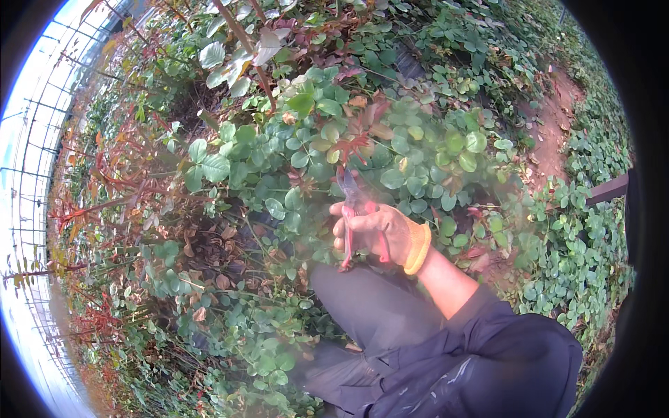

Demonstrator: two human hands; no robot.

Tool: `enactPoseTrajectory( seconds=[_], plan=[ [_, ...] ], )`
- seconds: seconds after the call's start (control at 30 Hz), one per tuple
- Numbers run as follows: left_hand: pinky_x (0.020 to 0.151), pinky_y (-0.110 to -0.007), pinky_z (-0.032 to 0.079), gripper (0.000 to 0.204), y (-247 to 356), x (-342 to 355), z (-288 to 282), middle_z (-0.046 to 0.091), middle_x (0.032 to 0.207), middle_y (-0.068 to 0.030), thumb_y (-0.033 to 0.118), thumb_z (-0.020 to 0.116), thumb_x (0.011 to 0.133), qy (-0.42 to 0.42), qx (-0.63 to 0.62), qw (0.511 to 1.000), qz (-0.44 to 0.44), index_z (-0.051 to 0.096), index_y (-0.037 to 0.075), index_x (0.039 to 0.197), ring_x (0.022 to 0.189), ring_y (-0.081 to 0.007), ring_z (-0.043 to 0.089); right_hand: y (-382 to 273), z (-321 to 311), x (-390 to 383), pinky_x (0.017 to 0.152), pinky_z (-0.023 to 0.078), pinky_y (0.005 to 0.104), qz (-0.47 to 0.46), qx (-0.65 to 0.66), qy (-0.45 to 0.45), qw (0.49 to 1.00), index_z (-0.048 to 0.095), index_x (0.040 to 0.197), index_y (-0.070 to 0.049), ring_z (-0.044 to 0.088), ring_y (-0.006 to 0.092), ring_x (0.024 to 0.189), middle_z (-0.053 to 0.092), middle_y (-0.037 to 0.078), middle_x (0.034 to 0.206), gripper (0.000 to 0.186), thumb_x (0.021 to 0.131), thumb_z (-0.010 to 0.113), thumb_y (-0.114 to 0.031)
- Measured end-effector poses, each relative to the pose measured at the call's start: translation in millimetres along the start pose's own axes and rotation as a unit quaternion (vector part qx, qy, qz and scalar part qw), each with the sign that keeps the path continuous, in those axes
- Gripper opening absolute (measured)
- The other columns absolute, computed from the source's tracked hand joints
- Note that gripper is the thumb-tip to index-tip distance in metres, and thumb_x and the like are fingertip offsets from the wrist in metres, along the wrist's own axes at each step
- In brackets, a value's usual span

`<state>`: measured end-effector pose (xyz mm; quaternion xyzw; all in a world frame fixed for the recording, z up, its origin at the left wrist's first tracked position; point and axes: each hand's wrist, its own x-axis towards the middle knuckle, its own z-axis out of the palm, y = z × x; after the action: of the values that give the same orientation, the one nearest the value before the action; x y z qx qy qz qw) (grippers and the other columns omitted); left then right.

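Note:
My right hand [391, 233], in a work glove with a yellow-orange cuff, is wrapped round a pair of pruning shears [350, 187]. The shears have red handles and dark metal blades, which point up and away from me into the foliage. Just beyond the blade tips is a tuft of reddish young leaves [350, 148] on a leafy rose-like plant. Green leaves [300, 157] crowd around the hand and blades, and whether a stem lies between the blades cannot be made out. My left hand is out of view.
A thick bare stem [249, 45] rises at the top. Red-tinged shoots [104, 205] stand at the left, before a wire-grid structure [31, 146]. Dry leaves [219, 254] lie low among the plants. Reddish soil [557, 118] shows at right, above a dark bar [608, 189]. My bent knee [369, 299] is below.

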<state>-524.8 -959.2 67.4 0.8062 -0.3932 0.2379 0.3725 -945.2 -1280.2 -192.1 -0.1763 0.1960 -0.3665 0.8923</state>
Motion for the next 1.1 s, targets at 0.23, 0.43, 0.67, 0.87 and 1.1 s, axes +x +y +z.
enactPoseTrajectory(
  seconds=[0.23, 0.43, 0.67, 0.87, 1.1],
  plan=[
    [0.124, -0.045, 0.042, 0.078, 249.2, -60.7, 270.0, 0.051, 0.162, -0.0265, 0.018, 0.075, 0.097, -0.383, -0.238, 0.872, 0.191, 0.040, -0.003, 0.163, 0.149, -0.0388, 0.052, -5.2, -8.0, 22.3, 0.102, 0.058, 0.0471, -0.065, 0.107, -0.043, 0.991, 0.049, 0.151, 0.000, 0.074, 0.0293, 0.111, 0.071, 0.016, 0.118, 0.054, 0.103, 0.068, -0.015],
    [0.107, -0.041, 0.054, 0.061, 369.0, -112.2, 397.8, 0.066, 0.146, -0.0202, 0.020, 0.074, 0.099, -0.398, -0.217, 0.835, 0.313, 0.054, 0.001, 0.153, 0.128, -0.0308, 0.069, -4.0, -16.4, 23.1, 0.099, 0.061, 0.0433, -0.230, -0.049, -0.061, 0.970, 0.068, 0.129, 0.005, 0.073, 0.0235, 0.116, 0.073, 0.010, 0.121, 0.031, 0.107, 0.068, -0.017],
    [0.089, -0.033, 0.059, 0.043, 341.2, -108.6, 394.7, 0.074, 0.119, -0.0101, 0.018, 0.057, 0.114, -0.497, -0.376, 0.779, 0.070, 0.056, 0.002, 0.153, 0.100, -0.0178, 0.073, -11.4, -29.4, 41.0, 0.069, 0.057, 0.0330, -0.118, 0.097, 0.021, 0.988, 0.070, 0.125, -0.004, 0.064, 0.0117, 0.065, 0.066, 0.001, 0.079, 0.031, 0.108, 0.070, -0.029],
    [0.072, -0.030, 0.055, 0.043, 297.6, -124.6, 303.0, 0.074, 0.090, -0.0068, 0.023, 0.057, 0.115, -0.385, -0.381, 0.825, -0.158, 0.059, 0.000, 0.151, 0.074, -0.0136, 0.065, -6.9, -40.1, -9.1, 0.072, 0.057, 0.0310, -0.009, -0.128, 0.044, 0.991, 0.066, 0.134, 0.001, 0.067, 0.0130, 0.075, 0.068, 0.003, 0.082, 0.047, 0.100, 0.072, -0.030],
    [0.081, -0.028, 0.054, 0.043, 252.2, -151.7, 272.1, 0.077, 0.098, -0.0072, 0.024, 0.056, 0.115, -0.366, -0.303, 0.808, -0.348, 0.060, -0.002, 0.149, 0.081, -0.0123, 0.066, 7.3, -8.9, -16.4, 0.071, 0.057, 0.0291, 0.037, -0.173, 0.085, 0.981, 0.064, 0.136, 0.006, 0.068, 0.0121, 0.079, 0.071, 0.003, 0.092, 0.046, 0.098, 0.073, -0.020]
  ],
)
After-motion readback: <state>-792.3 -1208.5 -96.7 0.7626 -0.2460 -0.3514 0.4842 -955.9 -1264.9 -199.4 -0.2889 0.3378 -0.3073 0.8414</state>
